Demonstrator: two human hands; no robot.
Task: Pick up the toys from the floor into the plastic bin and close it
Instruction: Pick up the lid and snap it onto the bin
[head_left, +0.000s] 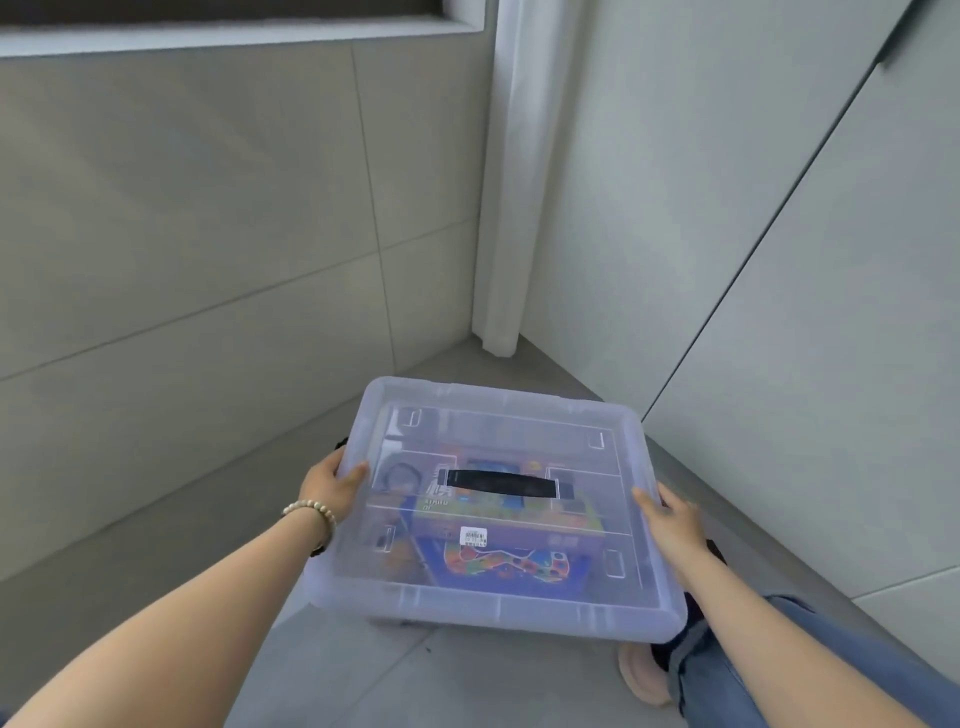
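A clear plastic bin (363, 587) stands on the grey floor in front of me with its translucent lid (498, 415) lying flat on top. A black handle (501, 485) sits in the lid's middle. Through the lid I see colourful toy boxes (498, 564), purple and blue with a barcode sticker. My left hand (332, 486) grips the lid's left edge, thumb on top. My right hand (670, 517) lies against the lid's right edge, thumb on top, fingers wrapped down over the rim.
The bin sits in a corner between a tiled wall (208, 234) on the left and pale cabinet doors (779, 260) on the right. A white curtain (506, 208) hangs in the corner. My jeans leg (779, 665) and slipper (641, 675) are at lower right.
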